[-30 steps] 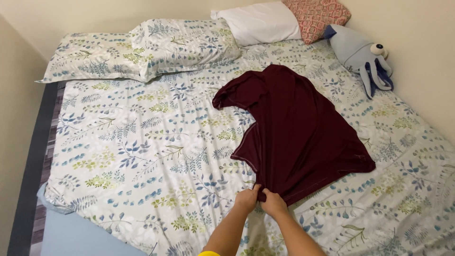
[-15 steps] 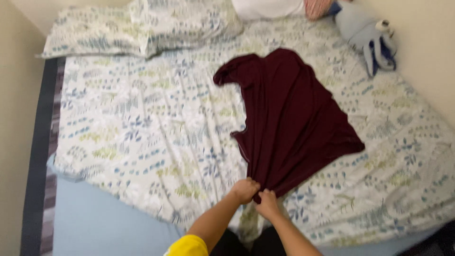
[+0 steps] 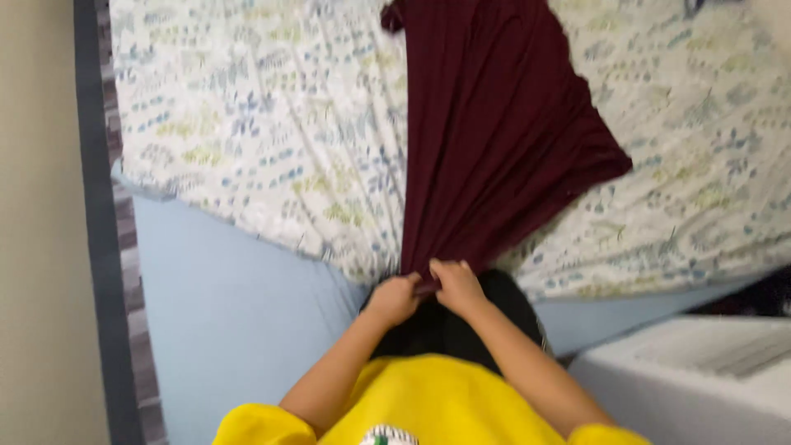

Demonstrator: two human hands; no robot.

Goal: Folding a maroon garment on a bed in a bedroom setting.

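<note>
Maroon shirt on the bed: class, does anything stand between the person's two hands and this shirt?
Nothing visible does. The left hand and right hand already pinch the bunched near end of the maroon shirt at the edge of the leaf-print sheet. The rest of the shirt lies spread on the sheet with nothing on top of it.

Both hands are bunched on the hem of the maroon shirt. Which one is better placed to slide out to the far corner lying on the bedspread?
Probably the right hand: the maroon shirt fans out toward that side over the floral bedspread, while the left hand can hold the hem.
</note>
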